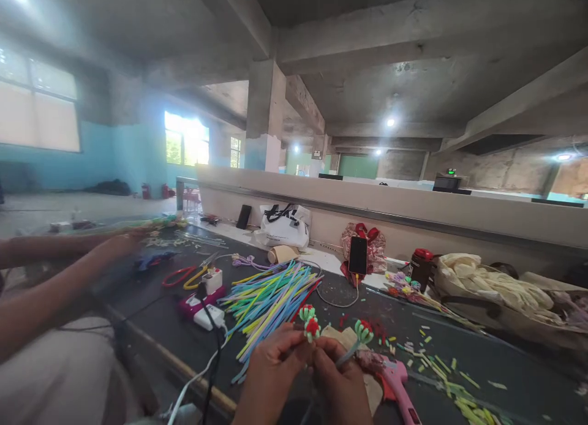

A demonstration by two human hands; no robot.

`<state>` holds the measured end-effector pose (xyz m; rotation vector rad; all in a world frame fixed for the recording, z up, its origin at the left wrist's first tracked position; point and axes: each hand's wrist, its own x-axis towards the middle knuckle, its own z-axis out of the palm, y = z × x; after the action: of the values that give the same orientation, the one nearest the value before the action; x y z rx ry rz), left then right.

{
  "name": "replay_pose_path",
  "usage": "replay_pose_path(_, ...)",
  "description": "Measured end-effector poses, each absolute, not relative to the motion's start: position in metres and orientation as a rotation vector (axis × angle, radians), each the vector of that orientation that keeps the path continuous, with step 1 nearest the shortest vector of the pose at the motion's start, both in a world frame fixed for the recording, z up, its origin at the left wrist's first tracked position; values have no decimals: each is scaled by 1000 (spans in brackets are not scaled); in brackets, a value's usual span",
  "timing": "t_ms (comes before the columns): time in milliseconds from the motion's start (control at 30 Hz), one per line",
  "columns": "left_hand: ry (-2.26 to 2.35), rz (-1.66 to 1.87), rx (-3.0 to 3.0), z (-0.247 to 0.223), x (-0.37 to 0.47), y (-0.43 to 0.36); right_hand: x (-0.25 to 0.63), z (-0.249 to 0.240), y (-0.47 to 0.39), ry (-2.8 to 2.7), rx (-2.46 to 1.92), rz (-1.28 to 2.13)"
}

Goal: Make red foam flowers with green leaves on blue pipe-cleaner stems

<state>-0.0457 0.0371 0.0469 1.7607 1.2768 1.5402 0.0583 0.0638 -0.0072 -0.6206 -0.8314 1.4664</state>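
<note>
My left hand (273, 367) and my right hand (342, 379) meet at the front of the dark table, fingers pinched together. Between the fingertips rise two small green-and-red pipe-cleaner flowers (312, 330), one just behind the other. A third pipe-cleaner flower (363, 332) leans out to the right, its pale stem caught in my right hand. Fingers hide the lower stems. Just right of that hand lies a pink hot glue gun (395, 376) on a tan scrap. Beyond my left hand spreads a pile of coloured pipe cleaners (271, 302).
A power strip (206, 312) with cords, red-handled scissors (178, 277) and yellow-handled scissors (195, 279) lie left. Cut scraps (436, 367) litter the right side. A phone (358, 255) leans on a bag by the partition. Another person's arms (68, 284) reach in at left.
</note>
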Motion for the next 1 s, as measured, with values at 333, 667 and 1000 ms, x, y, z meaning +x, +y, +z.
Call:
replay_pose_path(333, 1207, 1672, 1858, 44, -63, 52, 49, -11, 72, -840, -757, 1517)
replay_pose_path(667, 1081, 1610, 1893, 30, -80, 46, 41, -8, 63, -1037, -802, 1450)
replay_pose_path(1000, 1044, 1385, 1079, 22, -111, 50, 35, 7, 88, -1317, -1109, 1201)
